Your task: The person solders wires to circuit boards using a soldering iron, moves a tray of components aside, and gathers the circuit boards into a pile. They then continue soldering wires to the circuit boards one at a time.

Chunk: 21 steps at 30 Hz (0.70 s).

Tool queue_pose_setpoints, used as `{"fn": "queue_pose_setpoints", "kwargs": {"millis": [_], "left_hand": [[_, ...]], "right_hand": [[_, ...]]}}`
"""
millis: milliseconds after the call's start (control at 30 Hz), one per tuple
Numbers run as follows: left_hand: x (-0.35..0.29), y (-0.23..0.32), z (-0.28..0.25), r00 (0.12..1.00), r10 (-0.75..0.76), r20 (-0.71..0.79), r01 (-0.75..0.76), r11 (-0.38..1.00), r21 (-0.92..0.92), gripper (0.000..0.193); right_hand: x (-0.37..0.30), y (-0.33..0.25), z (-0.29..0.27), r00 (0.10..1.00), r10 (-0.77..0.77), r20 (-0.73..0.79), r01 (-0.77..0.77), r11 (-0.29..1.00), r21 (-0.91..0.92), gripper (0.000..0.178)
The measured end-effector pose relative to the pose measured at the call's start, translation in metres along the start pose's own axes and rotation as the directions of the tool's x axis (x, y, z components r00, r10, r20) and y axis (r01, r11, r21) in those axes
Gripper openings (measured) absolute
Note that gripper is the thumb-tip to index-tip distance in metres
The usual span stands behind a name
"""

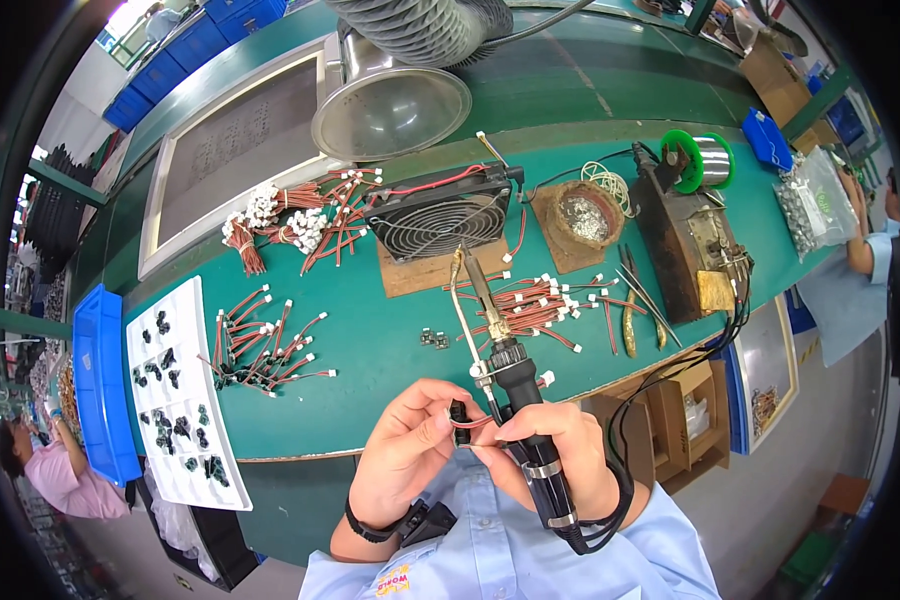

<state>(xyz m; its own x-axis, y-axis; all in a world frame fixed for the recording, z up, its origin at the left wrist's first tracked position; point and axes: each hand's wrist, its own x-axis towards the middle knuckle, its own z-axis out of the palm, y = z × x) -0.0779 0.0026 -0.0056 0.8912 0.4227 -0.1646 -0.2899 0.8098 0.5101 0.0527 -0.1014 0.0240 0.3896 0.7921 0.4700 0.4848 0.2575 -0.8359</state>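
Note:
My left hand [405,445] pinches a small black component [459,422] at the table's front edge. Closed round the black handle of a soldering iron [516,372] is my right hand [570,452]; its tip points away from me, with a thin solder feed tube [462,305] alongside. Fingers of that hand also pinch a short red-and-black wire lead [473,423], whose end meets the black component. Whether the two are joined, I cannot tell. Beyond the hands lie several tiny dark parts [434,339] and a pile of wire leads with white connectors [540,303].
Behind the iron stands a black fan [445,222], with a metal extraction hood [395,105] above. Rightward are a solder-scrap dish [584,219], pliers [629,320], tweezers [647,297] and a solder spool [711,162]. A white tray [185,330] and finished-looking wired parts [265,350] lie left.

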Motion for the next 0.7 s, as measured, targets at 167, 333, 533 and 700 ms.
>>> {"fn": "queue_pose_setpoints", "kwargs": {"millis": [167, 333, 533, 700], "left_hand": [[0.0009, -0.0010, -0.0028, 1.000, 0.003, 0.009, -0.004, 1.000, 0.002, 0.023], [0.0008, -0.0006, -0.0025, 1.000, 0.001, -0.009, -0.001, 1.000, 0.022, 0.023], [0.0004, 0.0008, -0.0007, 1.000, -0.006, -0.018, 0.006, 1.000, 0.023, 0.023], [0.0020, -0.0007, -0.0012, 0.999, -0.003, -0.033, 0.004, 0.999, 0.042, 0.023]], "right_hand": [[-0.0005, 0.0001, -0.0008, 1.000, -0.016, 0.012, 0.016, 1.000, -0.010, 0.046], [-0.0001, 0.0017, -0.0002, 1.000, -0.017, 0.010, 0.017, 1.000, 0.014, 0.045], [0.0016, 0.0011, -0.0011, 1.000, -0.020, 0.002, 0.020, 1.000, 0.023, 0.045], [0.0004, 0.0033, -0.0026, 1.000, -0.017, 0.010, 0.016, 0.999, 0.036, 0.044]]}}
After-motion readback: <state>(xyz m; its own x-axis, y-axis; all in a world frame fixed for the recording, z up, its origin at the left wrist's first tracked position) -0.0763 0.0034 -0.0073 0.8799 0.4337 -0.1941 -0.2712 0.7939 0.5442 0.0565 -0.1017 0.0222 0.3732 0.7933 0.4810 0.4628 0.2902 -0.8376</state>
